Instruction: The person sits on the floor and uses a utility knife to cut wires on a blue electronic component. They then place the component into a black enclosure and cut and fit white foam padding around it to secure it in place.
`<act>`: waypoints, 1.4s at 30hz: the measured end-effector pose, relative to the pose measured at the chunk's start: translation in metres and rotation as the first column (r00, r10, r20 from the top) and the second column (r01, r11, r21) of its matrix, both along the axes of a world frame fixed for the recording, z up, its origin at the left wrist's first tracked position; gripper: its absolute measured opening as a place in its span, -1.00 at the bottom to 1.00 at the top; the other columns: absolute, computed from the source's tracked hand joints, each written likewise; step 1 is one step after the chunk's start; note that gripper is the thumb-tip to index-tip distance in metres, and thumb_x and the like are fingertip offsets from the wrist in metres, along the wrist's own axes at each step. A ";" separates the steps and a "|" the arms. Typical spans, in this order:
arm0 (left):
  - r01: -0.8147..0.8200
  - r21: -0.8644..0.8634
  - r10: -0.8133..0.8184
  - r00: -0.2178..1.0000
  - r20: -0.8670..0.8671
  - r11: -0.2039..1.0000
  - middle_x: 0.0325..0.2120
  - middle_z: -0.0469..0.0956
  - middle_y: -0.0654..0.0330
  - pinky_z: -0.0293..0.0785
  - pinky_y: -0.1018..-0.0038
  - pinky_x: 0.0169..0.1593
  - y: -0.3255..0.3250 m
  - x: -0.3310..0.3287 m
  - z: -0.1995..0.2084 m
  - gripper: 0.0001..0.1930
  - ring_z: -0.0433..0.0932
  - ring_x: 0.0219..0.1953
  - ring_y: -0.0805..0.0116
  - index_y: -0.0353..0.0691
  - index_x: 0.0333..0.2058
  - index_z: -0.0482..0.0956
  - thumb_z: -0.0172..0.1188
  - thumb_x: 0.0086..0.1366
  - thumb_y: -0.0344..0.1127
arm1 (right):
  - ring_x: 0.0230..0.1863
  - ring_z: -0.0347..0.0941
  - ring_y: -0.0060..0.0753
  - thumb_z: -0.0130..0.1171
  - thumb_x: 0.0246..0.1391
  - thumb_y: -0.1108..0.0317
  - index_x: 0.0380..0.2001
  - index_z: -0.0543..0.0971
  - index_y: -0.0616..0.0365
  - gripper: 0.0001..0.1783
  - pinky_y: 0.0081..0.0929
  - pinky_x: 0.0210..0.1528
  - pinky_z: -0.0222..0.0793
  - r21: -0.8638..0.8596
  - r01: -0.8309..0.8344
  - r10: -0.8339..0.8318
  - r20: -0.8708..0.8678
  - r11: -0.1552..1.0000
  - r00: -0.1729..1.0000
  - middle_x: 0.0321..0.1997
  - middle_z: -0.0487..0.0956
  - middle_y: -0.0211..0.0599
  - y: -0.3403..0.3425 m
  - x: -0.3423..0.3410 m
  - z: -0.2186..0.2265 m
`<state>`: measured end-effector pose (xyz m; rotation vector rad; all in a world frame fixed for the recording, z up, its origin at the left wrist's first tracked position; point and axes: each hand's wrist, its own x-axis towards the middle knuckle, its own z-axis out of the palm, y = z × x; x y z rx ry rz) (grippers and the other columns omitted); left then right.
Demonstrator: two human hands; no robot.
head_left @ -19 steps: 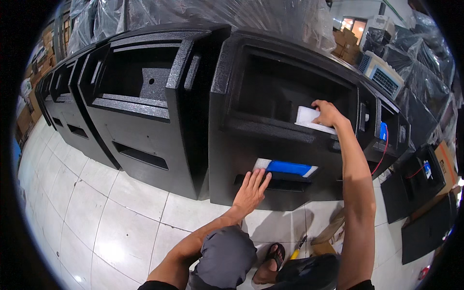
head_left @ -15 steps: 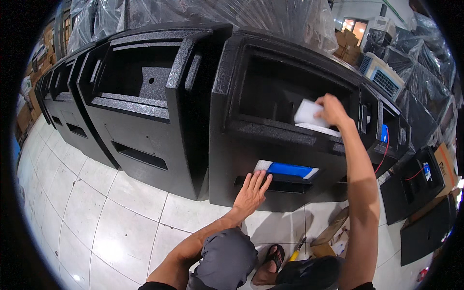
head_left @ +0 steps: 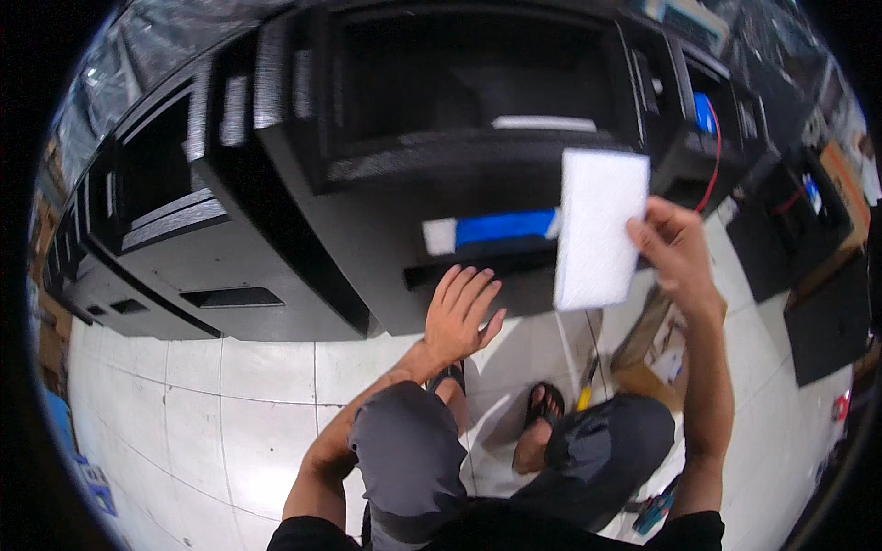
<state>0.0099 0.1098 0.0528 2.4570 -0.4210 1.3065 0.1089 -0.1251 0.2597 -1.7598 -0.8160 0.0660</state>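
Note:
My right hand [head_left: 680,253] pinches a white rectangular foam sheet [head_left: 602,230] by its right edge and holds it upright in front of a large black box cabinet [head_left: 358,234]. Fingers extended and slightly spread, my left hand [head_left: 459,317] is by the dark slot in the cabinet's front panel; whether the fingertips touch it I cannot tell. Above that slot lies a blue strip [head_left: 505,227] with white material at its ends, its right end beside the foam sheet. Another white piece [head_left: 544,122] shows along the lower edge of the cabinet's upper opening.
More black cabinets [head_left: 248,317] line up to the left. On the right, a red wire [head_left: 717,156] hangs from a cabinet. A cardboard box [head_left: 654,363], a yellow-handled tool [head_left: 584,398] and a teal power tool [head_left: 657,510] are on the tiled floor.
My right hand has come out of the cabinet's opening with the white foam sheet and moved down and toward me. My left hand stays near the slot. The view has tilted downward.

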 end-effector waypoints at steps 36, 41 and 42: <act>-0.235 -0.650 -0.479 0.508 -0.716 0.723 -0.21 0.65 0.00 0.55 0.42 0.00 -0.056 0.033 -0.033 -0.57 0.64 -0.13 0.29 -0.44 -0.08 0.51 0.36 0.08 -0.39 | -0.06 0.41 0.11 0.05 0.03 0.43 0.02 0.32 0.30 -0.56 -0.15 -0.05 0.42 -0.759 0.575 -0.767 0.162 0.306 0.621 -0.06 0.43 0.04 -0.131 -0.140 -0.509; -0.267 -0.598 -0.458 0.438 -0.774 0.756 -0.19 0.66 -0.04 0.53 0.38 0.02 -0.057 0.037 -0.042 -0.57 0.65 -0.12 0.24 -0.43 -0.06 0.56 0.36 0.10 -0.34 | -0.07 0.39 0.17 0.07 0.06 0.44 0.00 0.31 0.30 -0.59 -0.05 -0.03 0.35 -0.711 0.611 -0.764 0.164 0.348 0.624 -0.10 0.42 0.10 -0.132 -0.135 -0.495; -0.247 -0.593 -0.455 0.442 -0.773 0.767 -0.19 0.66 -0.03 0.53 0.38 0.00 -0.059 0.038 -0.043 -0.58 0.65 -0.15 0.26 -0.43 -0.09 0.58 0.36 0.11 -0.31 | -0.08 0.39 0.18 0.07 0.07 0.44 -0.01 0.32 0.31 -0.60 -0.04 -0.03 0.35 -0.724 0.605 -0.776 0.155 0.332 0.612 -0.10 0.42 0.10 -0.133 -0.133 -0.493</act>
